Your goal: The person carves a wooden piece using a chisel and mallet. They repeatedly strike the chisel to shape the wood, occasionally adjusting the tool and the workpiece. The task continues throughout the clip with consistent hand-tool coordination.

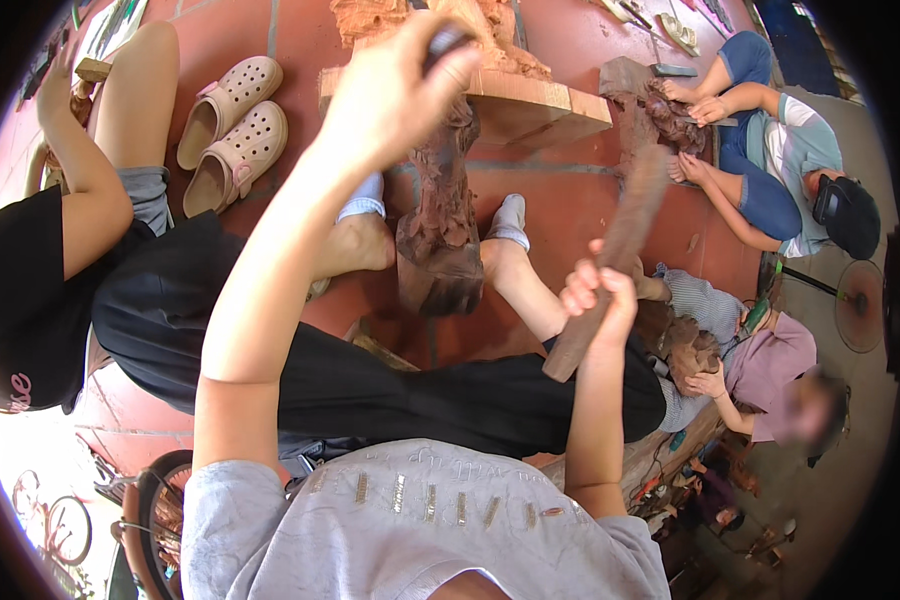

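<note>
My left hand (395,100) is raised over the wood at the top centre, its fingers closed around a dark, round-ended tool handle (449,42); the tool's other end is hidden. My right hand (600,300) grips a brown wooden club (615,250) near its lower part. The club points upward, and its upper end is blurred. Between my feet lies a dark carved wood piece (445,210). Beyond it, a thick pale orange board (540,105) sits with a carving (505,45) of the same colour; my left hand partly covers both.
Beige clogs (235,130) stand on the red tiles at left, near a seated person in black (20,290). At upper right a co-worker (800,150) works on dark carved wood (670,115). Another in pink (775,375) holds a brown carving (690,350). A bicycle wheel (150,520) shows lower left.
</note>
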A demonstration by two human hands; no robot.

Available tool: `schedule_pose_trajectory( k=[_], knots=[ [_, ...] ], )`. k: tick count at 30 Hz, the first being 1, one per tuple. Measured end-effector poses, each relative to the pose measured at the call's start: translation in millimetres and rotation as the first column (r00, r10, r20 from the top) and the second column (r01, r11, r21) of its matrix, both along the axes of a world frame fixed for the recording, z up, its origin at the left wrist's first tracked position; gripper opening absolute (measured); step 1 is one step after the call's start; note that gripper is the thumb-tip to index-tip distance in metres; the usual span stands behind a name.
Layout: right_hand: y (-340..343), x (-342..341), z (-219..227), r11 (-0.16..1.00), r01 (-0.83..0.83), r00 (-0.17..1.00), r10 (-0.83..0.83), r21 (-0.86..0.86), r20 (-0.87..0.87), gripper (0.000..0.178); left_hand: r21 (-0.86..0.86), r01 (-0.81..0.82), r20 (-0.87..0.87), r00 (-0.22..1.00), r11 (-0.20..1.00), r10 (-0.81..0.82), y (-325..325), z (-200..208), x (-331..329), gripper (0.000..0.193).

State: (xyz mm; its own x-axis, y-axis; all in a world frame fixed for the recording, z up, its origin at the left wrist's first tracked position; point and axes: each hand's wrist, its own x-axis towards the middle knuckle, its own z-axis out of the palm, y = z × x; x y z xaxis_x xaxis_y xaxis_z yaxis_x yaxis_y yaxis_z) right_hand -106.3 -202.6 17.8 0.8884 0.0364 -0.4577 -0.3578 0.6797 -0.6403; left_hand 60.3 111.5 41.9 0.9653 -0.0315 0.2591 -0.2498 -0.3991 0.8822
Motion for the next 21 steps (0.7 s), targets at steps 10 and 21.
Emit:
schedule_pose_trajectory(
  k=[10, 21],
  knots=[
    [-54, 22, 47, -0.115, 0.446, 0.846, 0.379, -0.888, 0.376, 0.048, 0.292, 0.657, 0.316, 0.620, 0.695, -0.718, -84, -6, -124, 0.042],
    [-46, 27, 0, -0.267, 0.609, 0.691, 0.641, -0.747, 0.334, 0.031, 0.313, 0.556, 0.374, 0.673, 0.770, -0.638, -83, -51, -107, 0.038]
  ],
)
